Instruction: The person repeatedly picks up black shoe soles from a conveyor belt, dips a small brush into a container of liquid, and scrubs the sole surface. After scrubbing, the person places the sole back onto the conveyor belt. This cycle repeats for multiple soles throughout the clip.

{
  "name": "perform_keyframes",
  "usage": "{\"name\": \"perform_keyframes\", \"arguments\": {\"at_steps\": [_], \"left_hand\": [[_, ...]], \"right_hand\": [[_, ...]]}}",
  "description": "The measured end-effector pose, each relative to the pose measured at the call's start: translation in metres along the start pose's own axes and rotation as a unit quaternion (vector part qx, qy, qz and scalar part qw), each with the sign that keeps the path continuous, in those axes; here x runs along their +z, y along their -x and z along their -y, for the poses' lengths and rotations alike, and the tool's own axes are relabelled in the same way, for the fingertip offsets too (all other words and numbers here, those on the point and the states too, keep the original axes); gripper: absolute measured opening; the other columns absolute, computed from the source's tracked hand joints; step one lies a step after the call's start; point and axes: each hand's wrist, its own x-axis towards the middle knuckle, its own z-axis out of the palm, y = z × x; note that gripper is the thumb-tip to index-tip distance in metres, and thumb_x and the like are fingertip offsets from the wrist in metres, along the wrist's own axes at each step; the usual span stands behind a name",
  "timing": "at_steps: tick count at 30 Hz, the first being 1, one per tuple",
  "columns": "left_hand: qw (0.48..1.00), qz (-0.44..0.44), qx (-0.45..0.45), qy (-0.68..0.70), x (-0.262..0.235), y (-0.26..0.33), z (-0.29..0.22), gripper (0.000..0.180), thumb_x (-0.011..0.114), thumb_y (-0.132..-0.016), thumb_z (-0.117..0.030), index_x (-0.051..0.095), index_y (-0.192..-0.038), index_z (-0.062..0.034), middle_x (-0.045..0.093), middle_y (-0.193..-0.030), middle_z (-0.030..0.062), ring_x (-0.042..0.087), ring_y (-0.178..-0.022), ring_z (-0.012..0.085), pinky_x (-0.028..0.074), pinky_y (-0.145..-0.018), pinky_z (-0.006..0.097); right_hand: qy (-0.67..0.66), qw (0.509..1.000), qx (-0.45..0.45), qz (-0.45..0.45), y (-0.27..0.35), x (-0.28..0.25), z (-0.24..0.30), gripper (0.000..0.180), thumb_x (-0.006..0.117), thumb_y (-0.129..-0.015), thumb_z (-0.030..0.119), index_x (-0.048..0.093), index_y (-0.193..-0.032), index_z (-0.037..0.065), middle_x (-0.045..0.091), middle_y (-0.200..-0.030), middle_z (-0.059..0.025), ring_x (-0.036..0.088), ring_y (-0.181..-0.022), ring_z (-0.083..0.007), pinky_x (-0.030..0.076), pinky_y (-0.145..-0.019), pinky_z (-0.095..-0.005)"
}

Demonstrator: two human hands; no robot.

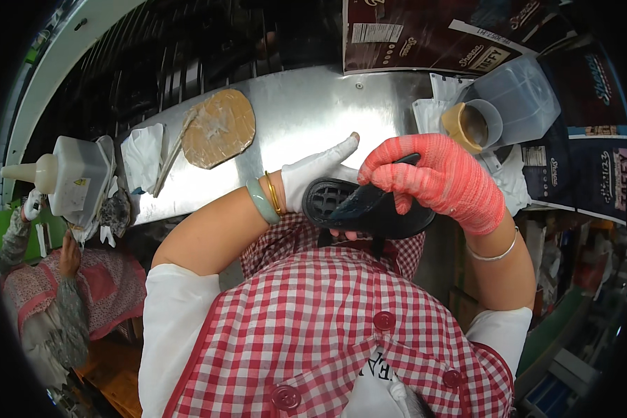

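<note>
Black rubber, ribbed with a grid tread, makes up the shoe sole [369, 209] held just above the person's lap, at the near edge of the steel table [306, 118]. It lies tread-up and roughly level, which judging by the grip keeps its upper face open to the brush [397, 182].

From below, the left hand [317, 177] in a white glove cups the heel end, fingers stretched out flat, so the sole has a steady bed and the hand stays clear of the worked surface. Closed in a fist, the right hand [439, 182] in a red knitted glove grips the dark brush handle, the bristles lying on the sole's middle; the gloves probably keep whatever is brushed on off the skin.

Just beyond the right hand stands a tan cup [467, 125] inside a clear plastic tub [519, 97], near enough for dipping. Further left on the table lie a brown cardboard pad [219, 127], white cloths [143, 157] and a white squeeze bottle [38, 174] beside a plastic box [80, 177]. Another person's hand [68, 254] shows at the far left.
</note>
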Motion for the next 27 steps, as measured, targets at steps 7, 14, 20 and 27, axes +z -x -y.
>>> {"name": "perform_keyframes", "arguments": {"at_steps": [7,14,20,27], "left_hand": [[0.999,0.012,-0.024,-0.029,-0.004,0.015,-0.011,0.096,0.023,-0.082,-0.076,0.037,-0.133,0.0048,0.056,-0.117,0.0225,0.066,-0.084,0.0303,0.058,-0.061,0.040],[0.997,-0.047,0.032,0.043,-0.005,0.012,-0.010,0.072,0.031,-0.094,-0.053,0.037,-0.131,0.0083,0.054,-0.121,0.0215,0.065,-0.088,0.0271,0.058,-0.069,0.038],[0.880,-0.166,0.411,-0.170,0.004,0.039,-0.032,0.054,0.045,-0.092,-0.021,0.028,-0.140,-0.0030,0.045,-0.132,0.0174,0.048,-0.118,0.0338,0.043,-0.095,0.053],[0.909,-0.175,0.288,0.247,0.006,0.035,0.031,0.071,0.029,-0.091,-0.059,0.035,-0.135,-0.0037,0.045,-0.130,0.0188,0.043,-0.120,0.0397,0.041,-0.094,0.057]], "right_hand": [[-0.044,0.998,-0.024,-0.027,0.015,-0.020,-0.031,0.022,0.061,-0.082,0.020,0.067,-0.092,0.001,0.063,-0.077,-0.0031,0.055,-0.058,-0.0069,0.045,-0.056,-0.0196],[-0.085,0.984,-0.071,-0.142,0.044,-0.034,-0.067,0.026,0.065,-0.082,0.028,0.067,-0.092,0.003,0.067,-0.085,-0.0043,0.056,-0.057,-0.0072,0.039,-0.049,-0.0170],[-0.079,0.865,-0.164,-0.468,0.073,-0.070,-0.065,0.028,0.061,-0.088,0.029,0.066,-0.097,0.003,0.065,-0.085,-0.0001,0.053,-0.058,-0.0015,0.035,-0.048,-0.0139],[-0.084,0.836,-0.111,-0.531,0.064,-0.100,-0.090,0.024,0.064,-0.087,0.021,0.065,-0.099,0.000,0.062,-0.086,-0.0027,0.055,-0.065,-0.0067,0.047,-0.057,-0.0204]]}}
